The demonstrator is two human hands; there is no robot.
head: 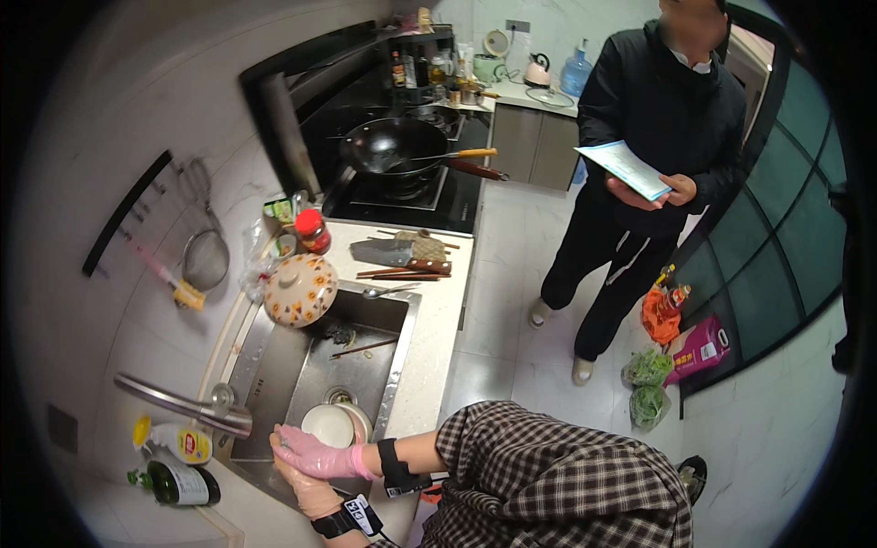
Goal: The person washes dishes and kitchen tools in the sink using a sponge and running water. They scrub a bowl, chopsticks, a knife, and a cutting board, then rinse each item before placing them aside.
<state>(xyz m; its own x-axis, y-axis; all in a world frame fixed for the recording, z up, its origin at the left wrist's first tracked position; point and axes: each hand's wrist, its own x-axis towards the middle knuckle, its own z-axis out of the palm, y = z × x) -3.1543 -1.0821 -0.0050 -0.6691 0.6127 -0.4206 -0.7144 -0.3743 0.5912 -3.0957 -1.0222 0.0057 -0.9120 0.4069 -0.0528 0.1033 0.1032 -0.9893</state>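
Observation:
My right hand point(322, 453), in a pink rubber glove, lies flat against my left hand point(307, 488) over the near end of the steel sink point(392, 380). My left hand looks wet and shiny; whether it is bare or in a thin glove is unclear. A small greyish patch shows at the fingertips, too small to name, and the space between the palms is hidden. Just beyond the pink glove, a white bowl point(327, 426) rests with other dishes by the drain. The metal faucet point(223, 416) ends close to my fingers. A chopstick point(363, 349) and food scraps lie farther along the basin.
A flowered lid point(301, 291) leans over the sink's corner. Beside the faucet are a spray bottle point(181, 442) and a green pump bottle point(181, 483). A cleaver point(384, 253) lies near the stove, which bears a wok point(390, 140). A person point(658, 123) stands holding papers point(625, 168).

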